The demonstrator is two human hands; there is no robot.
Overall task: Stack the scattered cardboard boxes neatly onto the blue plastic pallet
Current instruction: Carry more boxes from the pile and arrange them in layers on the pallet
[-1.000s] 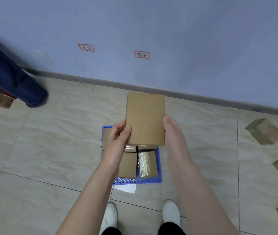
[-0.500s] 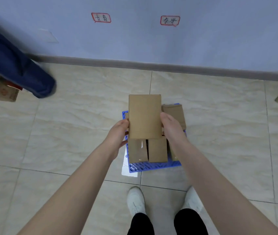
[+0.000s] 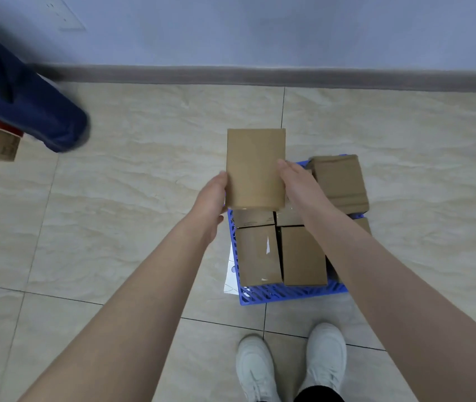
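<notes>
**Head view: plain brown box held over the blue pallet**

The left hand (image 3: pixel 212 198) presses its curled fingers against the left edge of a cardboard box (image 3: pixel 255 168), and the right hand (image 3: pixel 296 181) clamps the opposite edge, thumb lying on the top face. Between them the box is held flat-side up, above the far left corner of the blue plastic pallet (image 3: pixel 289 293). It is a smooth tan rectangle, longer than wide, with clean edges, no print and no tape showing on the upper face.

Below it, two boxes (image 3: pixel 303 255) lie side by side on the pallet's near half; the left one carries glossy clear tape and a small white scrap. A taller box stack (image 3: pixel 339 181) stands at the far right corner. A white sheet (image 3: pixel 231 274) pokes out under the pallet's left edge. White shoes (image 3: pixel 325 355) stand on the tiled floor (image 3: pixel 129 198) just in front.
</notes>
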